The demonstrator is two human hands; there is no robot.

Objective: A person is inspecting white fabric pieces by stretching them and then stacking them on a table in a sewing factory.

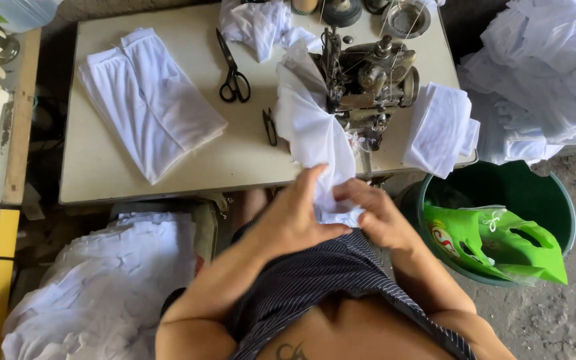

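Note:
Both hands meet at the near edge of the sewing table [101, 167], over my lap. My left hand [295, 217] and my right hand [378, 213] pinch the lower end of a white cloth piece [315, 133]. That cloth runs up from my fingers to the old metal sewing machine [368, 80] and lies under its head. My fingertips partly hide the cloth's bottom edge.
Folded white garments [148, 100] lie on the table's left; black scissors [233, 73] and small snips [270, 127] lie beside them. More folded white cloth [441, 127] sits right of the machine. A green bucket [561, 200] holds a green bag [495, 243]. White cloth piles [101, 287] lie lower left and upper right [541, 73].

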